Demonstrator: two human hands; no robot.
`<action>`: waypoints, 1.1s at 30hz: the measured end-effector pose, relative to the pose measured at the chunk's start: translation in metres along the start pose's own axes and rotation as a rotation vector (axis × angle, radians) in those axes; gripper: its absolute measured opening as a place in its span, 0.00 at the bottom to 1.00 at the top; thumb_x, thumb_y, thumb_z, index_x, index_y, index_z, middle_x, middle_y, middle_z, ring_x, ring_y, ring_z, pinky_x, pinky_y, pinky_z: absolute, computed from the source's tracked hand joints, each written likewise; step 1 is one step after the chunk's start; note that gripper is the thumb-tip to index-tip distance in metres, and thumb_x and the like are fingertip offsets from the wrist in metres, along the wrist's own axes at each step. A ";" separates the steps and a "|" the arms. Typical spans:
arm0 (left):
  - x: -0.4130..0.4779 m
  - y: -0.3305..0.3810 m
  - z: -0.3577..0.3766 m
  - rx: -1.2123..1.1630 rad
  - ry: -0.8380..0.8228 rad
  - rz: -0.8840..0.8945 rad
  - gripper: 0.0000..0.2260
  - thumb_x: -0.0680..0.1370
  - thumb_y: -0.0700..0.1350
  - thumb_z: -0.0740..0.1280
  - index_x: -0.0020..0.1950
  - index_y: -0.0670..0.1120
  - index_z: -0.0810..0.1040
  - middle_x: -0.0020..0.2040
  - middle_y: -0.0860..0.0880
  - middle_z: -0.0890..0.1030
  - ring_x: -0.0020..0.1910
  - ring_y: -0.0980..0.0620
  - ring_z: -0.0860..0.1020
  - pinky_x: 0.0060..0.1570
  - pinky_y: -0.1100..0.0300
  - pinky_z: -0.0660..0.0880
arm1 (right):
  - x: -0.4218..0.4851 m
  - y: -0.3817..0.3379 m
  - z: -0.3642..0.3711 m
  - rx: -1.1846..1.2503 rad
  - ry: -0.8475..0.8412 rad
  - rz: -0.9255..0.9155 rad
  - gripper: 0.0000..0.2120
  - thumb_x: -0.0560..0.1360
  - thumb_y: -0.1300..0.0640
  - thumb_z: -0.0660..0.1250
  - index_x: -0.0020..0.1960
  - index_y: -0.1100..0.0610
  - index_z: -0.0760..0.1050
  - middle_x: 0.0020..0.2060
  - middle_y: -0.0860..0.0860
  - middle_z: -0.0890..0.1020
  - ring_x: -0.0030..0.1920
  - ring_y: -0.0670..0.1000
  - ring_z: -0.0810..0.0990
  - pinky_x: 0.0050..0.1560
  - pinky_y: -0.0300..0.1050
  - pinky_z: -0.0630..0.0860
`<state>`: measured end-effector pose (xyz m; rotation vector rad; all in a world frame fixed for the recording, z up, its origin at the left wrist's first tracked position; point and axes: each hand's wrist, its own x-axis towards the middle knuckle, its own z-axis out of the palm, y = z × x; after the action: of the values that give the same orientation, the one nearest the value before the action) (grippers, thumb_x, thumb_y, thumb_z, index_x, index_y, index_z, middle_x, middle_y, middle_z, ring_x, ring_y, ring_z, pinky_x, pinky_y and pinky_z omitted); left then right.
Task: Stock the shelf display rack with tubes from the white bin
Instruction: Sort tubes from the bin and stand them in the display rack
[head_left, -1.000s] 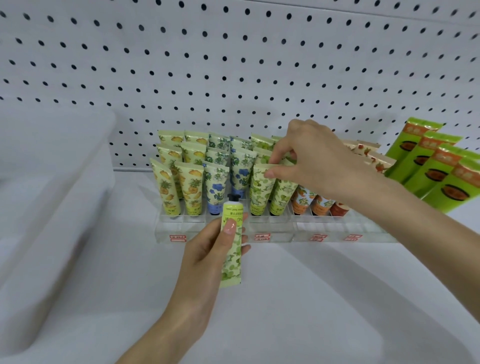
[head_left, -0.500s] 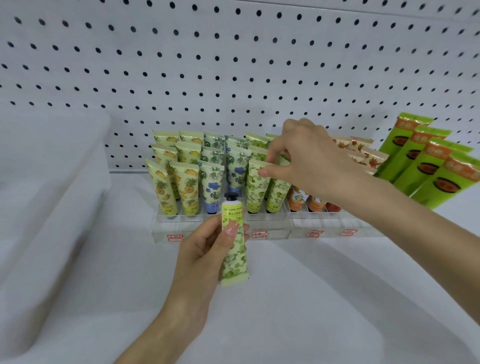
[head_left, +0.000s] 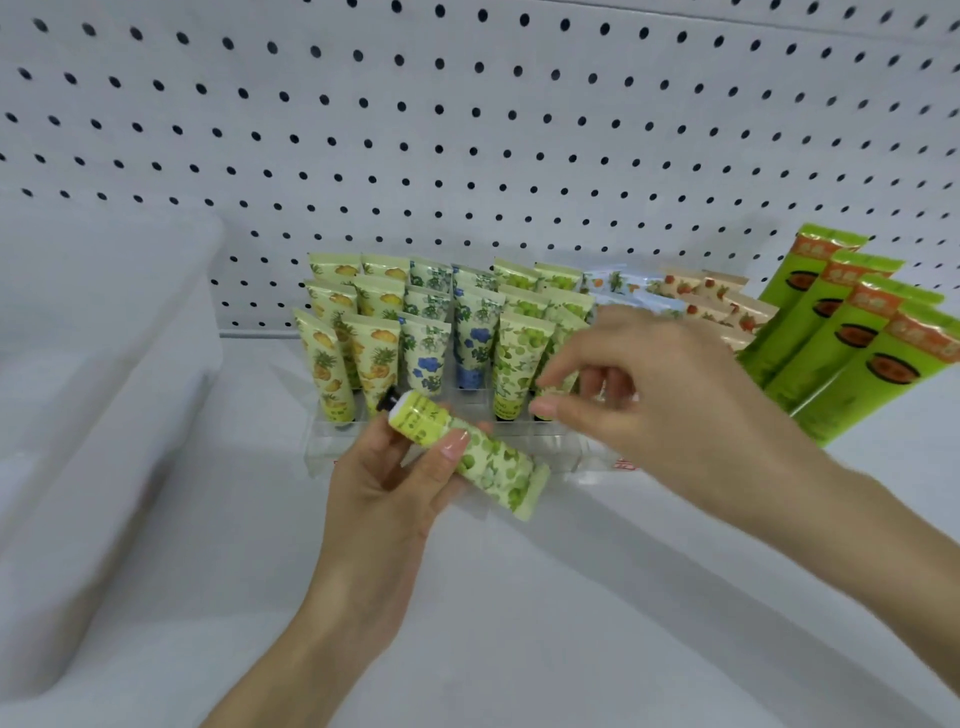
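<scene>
My left grip is holding the green fruit-print tube tilted, cap up-left, just before the clear display rack, while my right grip is hovering beside it, fingers loosely curled, empty.

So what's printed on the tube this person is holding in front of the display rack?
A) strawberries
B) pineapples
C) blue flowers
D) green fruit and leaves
D: the held tube, gripped by the left hand, shows round green fruit and leaves on a pale green ground, the same print as the green-fruit tubes standing behind it.
</scene>
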<state>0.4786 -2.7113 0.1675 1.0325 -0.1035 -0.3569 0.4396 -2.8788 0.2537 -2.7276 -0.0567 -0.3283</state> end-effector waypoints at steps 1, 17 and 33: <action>0.000 0.000 0.000 -0.024 -0.005 0.009 0.15 0.69 0.38 0.67 0.55 0.40 0.78 0.52 0.43 0.84 0.51 0.46 0.83 0.51 0.53 0.80 | -0.007 -0.001 0.006 0.010 -0.027 0.006 0.10 0.71 0.44 0.67 0.46 0.48 0.80 0.38 0.42 0.74 0.38 0.40 0.73 0.40 0.35 0.69; 0.001 -0.005 -0.003 0.094 -0.083 -0.001 0.09 0.64 0.40 0.77 0.42 0.43 0.82 0.44 0.43 0.85 0.44 0.47 0.84 0.41 0.60 0.80 | -0.031 0.027 0.020 0.870 0.054 0.310 0.11 0.63 0.56 0.72 0.38 0.64 0.78 0.29 0.53 0.82 0.30 0.51 0.82 0.28 0.41 0.77; -0.002 -0.019 -0.019 1.507 -0.236 0.652 0.26 0.81 0.61 0.50 0.65 0.48 0.77 0.66 0.54 0.76 0.68 0.55 0.69 0.71 0.57 0.59 | -0.021 0.034 0.012 0.672 0.403 0.197 0.08 0.66 0.54 0.71 0.44 0.55 0.79 0.33 0.50 0.82 0.31 0.47 0.82 0.36 0.39 0.79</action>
<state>0.4772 -2.7036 0.1418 2.3226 -1.0091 0.3047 0.4242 -2.9052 0.2256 -1.9479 0.1798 -0.6567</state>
